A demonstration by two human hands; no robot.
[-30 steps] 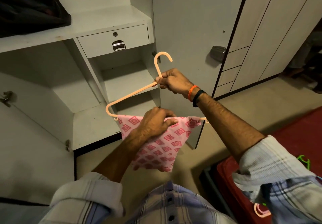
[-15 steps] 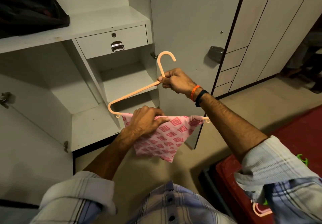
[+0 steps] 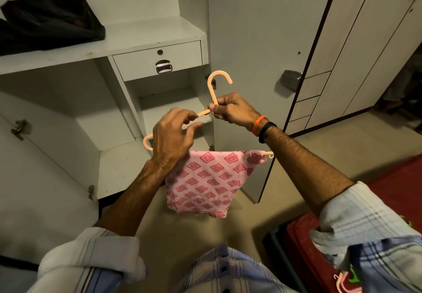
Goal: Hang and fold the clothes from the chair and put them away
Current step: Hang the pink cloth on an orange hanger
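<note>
A peach plastic hanger [image 3: 213, 87] hangs in the air in front of the open wardrobe. A pink cloth with a red diamond print [image 3: 205, 183] is draped over its bottom bar. My right hand [image 3: 233, 110] grips the hanger's neck just below the hook. My left hand [image 3: 171, 137] is above the cloth. Its fingers curl over the hanger's sloping left arm and its thumb lies underneath. The hand hides the middle of that arm.
The white wardrobe has bare shelves [image 3: 118, 167], a small drawer [image 3: 157, 60] and a dark bag [image 3: 50, 21] on the top shelf. Its open door [image 3: 251, 41] stands just behind the hanger. A red surface [image 3: 399, 178] lies at right, with more hangers [image 3: 344, 281] near my sleeve.
My left hand has let go of the cloth on the bottom bar and risen to the hanger's sloping arm. The cloth now hangs free. My right hand keeps its grip.
</note>
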